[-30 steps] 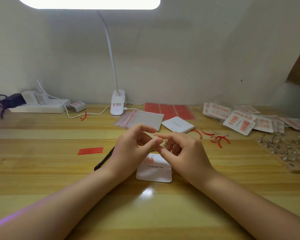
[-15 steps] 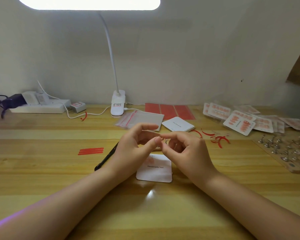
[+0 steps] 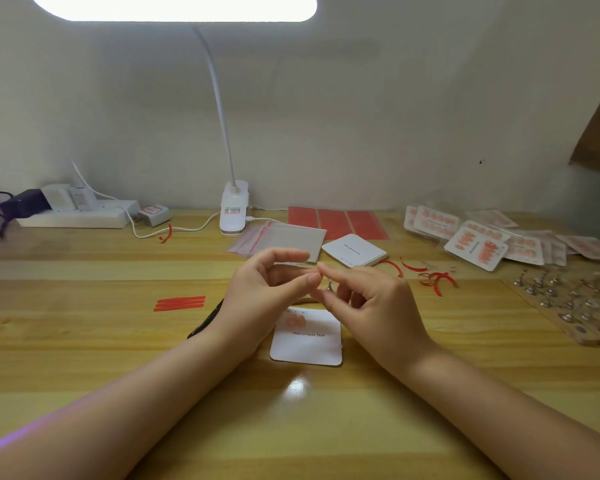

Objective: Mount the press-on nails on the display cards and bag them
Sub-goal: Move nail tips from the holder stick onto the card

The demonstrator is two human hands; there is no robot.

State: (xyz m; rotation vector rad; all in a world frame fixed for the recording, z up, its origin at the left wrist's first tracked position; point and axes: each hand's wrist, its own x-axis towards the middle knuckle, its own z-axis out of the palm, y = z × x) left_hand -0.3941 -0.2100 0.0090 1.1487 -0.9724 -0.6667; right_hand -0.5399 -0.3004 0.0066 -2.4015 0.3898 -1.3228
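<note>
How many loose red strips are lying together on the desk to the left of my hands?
3. The red strips lie side by side in a neat stack on the desk, left of the left hand. Curled red scraps elsewhere aren't counted.

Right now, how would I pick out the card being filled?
Follow the white lamp base straight toward the person. Below the two hands lies a white card printed "Handmade Nail". Unlike the stacked blank cards, it lies alone and carries a few pink nails.

Lamp blown out at 12 o'clock above my hands, glare spot on desk at 6, edges bowed, corners soft.
</note>
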